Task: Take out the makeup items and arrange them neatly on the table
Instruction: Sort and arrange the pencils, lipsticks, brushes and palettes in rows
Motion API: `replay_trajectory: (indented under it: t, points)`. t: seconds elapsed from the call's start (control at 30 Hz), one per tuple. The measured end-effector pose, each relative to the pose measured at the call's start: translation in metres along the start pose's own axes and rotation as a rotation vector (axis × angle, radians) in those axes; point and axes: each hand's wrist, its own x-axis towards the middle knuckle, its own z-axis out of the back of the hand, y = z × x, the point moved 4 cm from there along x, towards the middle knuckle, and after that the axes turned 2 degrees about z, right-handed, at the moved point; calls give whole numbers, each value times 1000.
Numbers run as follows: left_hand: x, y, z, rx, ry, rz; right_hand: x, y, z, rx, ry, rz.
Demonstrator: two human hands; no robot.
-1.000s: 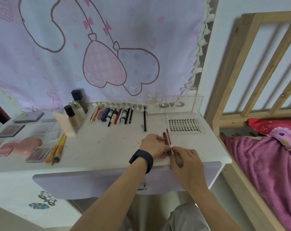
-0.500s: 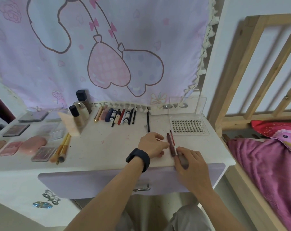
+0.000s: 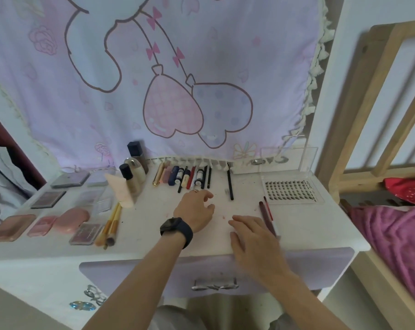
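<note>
On the table (image 3: 151,210), slim maroon pencils (image 3: 263,211), parallel; left hand (image 3: 195,210), right hand (image 3: 250,239) loose, empty

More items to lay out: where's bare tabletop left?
Bare: between the makeup brushes and the left hand; the front right corner, bordered by the lash tray and liner pencils. Crowded: palettes at left, tube row at back.

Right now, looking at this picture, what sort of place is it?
Most likely a bedroom corner with a dressing table: makeup tubes and pencils and palettes lie in rows on a white table, and a wooden bed frame with a pink blanket stands right beside it.
</note>
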Motion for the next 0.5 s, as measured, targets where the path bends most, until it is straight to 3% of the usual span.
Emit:
replay_trajectory:
  t: [0.5]
  points:
    - [51,5,-18,456,-88,-197,8,-5,-28,-29,26,-29]
